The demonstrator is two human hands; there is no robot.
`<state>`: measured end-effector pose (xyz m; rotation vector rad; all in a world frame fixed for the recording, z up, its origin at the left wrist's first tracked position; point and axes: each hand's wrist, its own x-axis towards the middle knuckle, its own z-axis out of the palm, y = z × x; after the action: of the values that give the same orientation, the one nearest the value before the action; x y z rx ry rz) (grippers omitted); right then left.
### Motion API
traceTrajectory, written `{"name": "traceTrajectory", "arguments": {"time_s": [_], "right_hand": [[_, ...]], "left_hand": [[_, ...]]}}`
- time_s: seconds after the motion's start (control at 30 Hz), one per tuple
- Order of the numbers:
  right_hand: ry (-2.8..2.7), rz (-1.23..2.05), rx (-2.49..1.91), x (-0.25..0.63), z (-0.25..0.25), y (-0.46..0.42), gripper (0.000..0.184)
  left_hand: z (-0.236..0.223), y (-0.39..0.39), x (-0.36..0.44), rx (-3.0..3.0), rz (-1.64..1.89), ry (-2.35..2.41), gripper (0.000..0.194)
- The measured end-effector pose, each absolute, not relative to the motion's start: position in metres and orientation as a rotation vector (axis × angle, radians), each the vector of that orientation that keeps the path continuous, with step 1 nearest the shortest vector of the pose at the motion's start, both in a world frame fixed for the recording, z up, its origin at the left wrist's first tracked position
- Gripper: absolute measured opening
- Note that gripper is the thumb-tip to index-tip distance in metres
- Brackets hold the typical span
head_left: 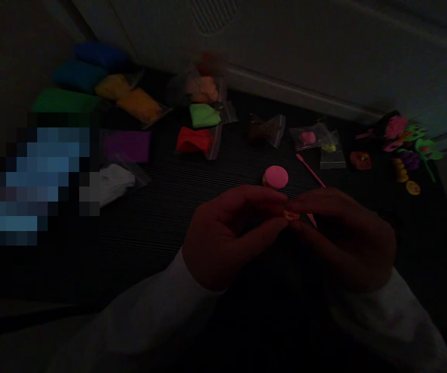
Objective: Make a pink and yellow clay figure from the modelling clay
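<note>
My left hand (pixel 227 233) and my right hand (pixel 347 235) meet fingertip to fingertip over the dark table. Pinched between their thumbs and fingers is a small orange clay piece (pixel 291 215), partly hidden by the fingertips. Just beyond the hands sits a round pink disc-topped piece (pixel 276 177) with a paler side. A thin pink modelling tool (pixel 309 170) lies behind my right hand, its middle covered by the fingers. The scene is very dim, so the clay piece's exact shape is hard to make out.
Bags of coloured clay line the back and left, among them a purple one (pixel 127 145), a red one (pixel 194 141) and a white one (pixel 116 184). At the right lie small flower-like clay figures (pixel 396 127) and a yellow smiley disc (pixel 413 187). A blurred-out screen-like patch (pixel 48 166) is at left.
</note>
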<state>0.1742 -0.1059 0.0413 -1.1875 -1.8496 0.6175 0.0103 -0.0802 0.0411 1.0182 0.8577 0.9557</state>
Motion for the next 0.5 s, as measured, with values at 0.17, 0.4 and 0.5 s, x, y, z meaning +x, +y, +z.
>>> {"name": "traceTrajectory", "arguments": {"time_s": [0.17,0.4,0.5], "right_hand": [[-1.826,0.605,-1.18,0.1737,0.0407,-0.1052,0.03],[-1.833,0.586,-1.193,0.1733,0.041,-0.1054,0.03],[-1.839,0.591,-1.189,0.1732,0.0418,-0.1057,0.031]], "left_hand": [[0.0356,-0.0816,0.0095,1.159,0.968,0.904,0.015],[0.0317,-0.0834,0.0099,1.291,1.064,0.948,0.013],[0.0326,-0.0831,0.0098,1.26,1.039,0.936,0.014]]}}
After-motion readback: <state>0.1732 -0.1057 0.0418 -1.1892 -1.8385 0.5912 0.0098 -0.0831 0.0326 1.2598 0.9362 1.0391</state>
